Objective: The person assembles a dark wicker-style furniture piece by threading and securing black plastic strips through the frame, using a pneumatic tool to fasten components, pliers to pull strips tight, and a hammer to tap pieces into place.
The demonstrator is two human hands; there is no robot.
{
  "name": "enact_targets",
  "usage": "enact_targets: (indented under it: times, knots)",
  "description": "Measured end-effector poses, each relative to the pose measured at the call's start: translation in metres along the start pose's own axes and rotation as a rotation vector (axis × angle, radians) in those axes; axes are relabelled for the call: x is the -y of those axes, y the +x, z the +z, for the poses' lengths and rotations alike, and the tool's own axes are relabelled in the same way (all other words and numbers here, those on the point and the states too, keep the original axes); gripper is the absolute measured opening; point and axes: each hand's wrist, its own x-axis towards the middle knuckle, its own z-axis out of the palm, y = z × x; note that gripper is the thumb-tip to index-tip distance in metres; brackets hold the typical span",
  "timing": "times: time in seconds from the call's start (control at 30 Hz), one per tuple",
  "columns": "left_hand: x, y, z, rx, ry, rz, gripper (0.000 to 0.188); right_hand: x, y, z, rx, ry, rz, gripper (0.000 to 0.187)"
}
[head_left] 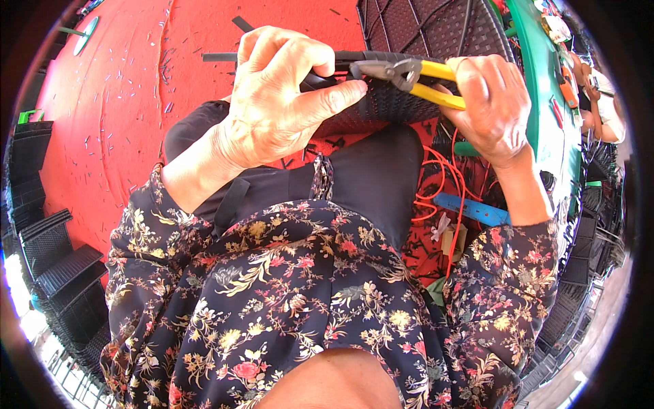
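My right hand (492,102) grips yellow-handled pliers (436,82). Their grey jaws point left, against the black rim of a woven panel (477,27). The panel is dark and wicker-like, with black bars across it, and it leans over my knees. My left hand (276,102) is curled round a flat black strip (218,57) along that rim. Its thumb reaches out towards the jaws. The fingers partly cover the strip, and I cannot make out whether the jaws are closed on anything.
Black offcuts litter the red floor (129,136). Orange cord (456,177) and a blue bar (471,209) lie to my right, beside a green table (541,82) with tools on it. Stacked black woven pieces (61,259) stand at left. Another person's arm (594,109) shows at far right.
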Motion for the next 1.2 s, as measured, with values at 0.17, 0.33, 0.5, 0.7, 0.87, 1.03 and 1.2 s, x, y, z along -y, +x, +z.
enact_targets:
  times: [0.17,0.33,0.5,0.7,0.87,1.03,1.2]
  knots:
    - [0.002,-0.003,0.008,-0.042,-0.040,-0.007,0.033,0.000,-0.022,-0.003,-0.015,0.078,0.212,0.054]
    - [0.008,0.001,0.003,0.015,-0.151,-0.074,0.049,0.005,-0.129,-0.027,0.104,0.146,0.742,0.070]
    - [0.012,0.012,-0.006,0.026,-0.216,-0.190,0.065,0.000,-0.293,-0.086,0.124,0.062,1.325,0.076]
    - [0.007,0.018,-0.012,-0.043,-0.113,0.085,0.048,0.016,-0.584,-0.221,0.513,-0.213,2.022,0.096]
    - [-0.042,0.007,-0.030,0.016,-0.253,0.247,0.025,0.016,-0.503,-0.189,0.890,-0.452,1.949,0.088]
    - [-0.048,0.001,-0.025,0.093,-0.445,0.292,0.018,-0.024,-0.374,-0.139,0.104,0.273,1.503,0.048]
    - [-0.059,0.010,-0.011,0.189,-0.487,0.306,0.021,0.022,-0.035,-0.038,0.070,0.866,0.903,0.035]
